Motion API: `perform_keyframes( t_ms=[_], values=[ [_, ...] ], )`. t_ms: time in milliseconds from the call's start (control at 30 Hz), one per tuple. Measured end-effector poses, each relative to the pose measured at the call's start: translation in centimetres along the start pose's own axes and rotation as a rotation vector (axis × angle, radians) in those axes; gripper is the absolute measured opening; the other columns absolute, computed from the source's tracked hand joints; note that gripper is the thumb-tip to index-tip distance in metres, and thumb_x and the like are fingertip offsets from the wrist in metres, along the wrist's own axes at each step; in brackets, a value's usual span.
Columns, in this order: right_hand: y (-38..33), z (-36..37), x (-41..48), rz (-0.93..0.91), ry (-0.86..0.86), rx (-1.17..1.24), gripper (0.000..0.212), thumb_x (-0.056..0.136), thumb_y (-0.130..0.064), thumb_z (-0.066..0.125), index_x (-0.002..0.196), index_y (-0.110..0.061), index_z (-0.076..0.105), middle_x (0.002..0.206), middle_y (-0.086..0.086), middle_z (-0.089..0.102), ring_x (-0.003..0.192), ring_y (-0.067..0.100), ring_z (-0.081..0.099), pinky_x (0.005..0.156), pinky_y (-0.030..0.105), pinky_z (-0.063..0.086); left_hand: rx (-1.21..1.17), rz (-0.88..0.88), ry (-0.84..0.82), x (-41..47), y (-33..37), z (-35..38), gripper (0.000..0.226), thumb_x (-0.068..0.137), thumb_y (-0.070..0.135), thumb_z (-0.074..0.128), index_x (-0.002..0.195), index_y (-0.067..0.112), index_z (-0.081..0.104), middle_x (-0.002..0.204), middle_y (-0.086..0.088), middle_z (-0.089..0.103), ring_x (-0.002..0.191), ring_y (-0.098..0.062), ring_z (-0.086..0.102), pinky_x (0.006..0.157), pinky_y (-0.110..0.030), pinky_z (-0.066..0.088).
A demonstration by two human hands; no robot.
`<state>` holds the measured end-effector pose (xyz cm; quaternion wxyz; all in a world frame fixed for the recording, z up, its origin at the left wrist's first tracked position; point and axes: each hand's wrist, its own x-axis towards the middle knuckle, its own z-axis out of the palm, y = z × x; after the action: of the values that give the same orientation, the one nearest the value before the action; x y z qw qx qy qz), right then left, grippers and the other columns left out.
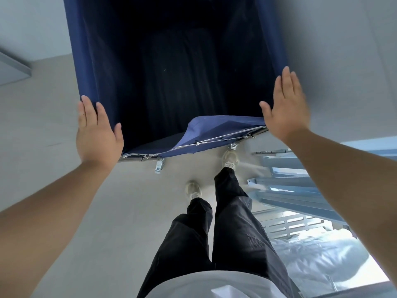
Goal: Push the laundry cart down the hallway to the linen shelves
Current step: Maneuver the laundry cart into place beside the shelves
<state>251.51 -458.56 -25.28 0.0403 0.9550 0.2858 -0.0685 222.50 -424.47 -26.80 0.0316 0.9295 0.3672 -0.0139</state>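
The laundry cart (90, 61) is a deep navy fabric bin on a metal frame, filling the upper middle of the head view. Its inside looks dark and I cannot tell what is in it. My left hand (96, 132) lies flat on the cart's near left corner, fingers stretched along the rim. My right hand (285, 106) rests flat against the near right corner, fingers extended and apart. At the near edge the fabric has slipped and sags off the metal rail (214, 141). A caster (159, 166) shows under that rail.
Pale grey floor (53, 147) spreads left and beneath me. My legs in dark trousers and light shoes stand just behind the cart. Blue metal shelving (300, 190) with white bedding (322, 257) sits close on the right. A grey ledge (12, 67) juts out at far left.
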Motion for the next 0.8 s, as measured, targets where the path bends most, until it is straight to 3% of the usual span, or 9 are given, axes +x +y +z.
perform_keyframes(
  t_ms=[400,800],
  values=[
    [-0.19,0.29,-0.18,-0.01,0.028,0.013,0.07,0.101,-0.044,0.032,0.152,0.001,0.015,0.164,0.014,0.004,0.151,0.029,0.005,0.12,0.04,0.014,-0.003,-0.006,-0.01,-0.11,0.04,-0.25,0.062,0.097,0.031,0.043,0.146,-0.002,0.024,0.159,-0.024,0.011,0.147,-0.037,0.008,0.11,-0.05,0.031],
    [-0.39,0.34,-0.48,0.004,0.04,0.016,0.069,0.102,-0.043,0.03,0.152,0.001,0.015,0.164,0.014,0.004,0.151,0.028,0.004,0.12,0.039,0.013,-0.007,0.006,-0.022,-0.19,0.02,-0.33,0.055,0.095,0.016,0.044,0.145,0.0,0.029,0.159,-0.024,0.012,0.147,-0.039,0.011,0.108,-0.051,0.034]
  ],
)
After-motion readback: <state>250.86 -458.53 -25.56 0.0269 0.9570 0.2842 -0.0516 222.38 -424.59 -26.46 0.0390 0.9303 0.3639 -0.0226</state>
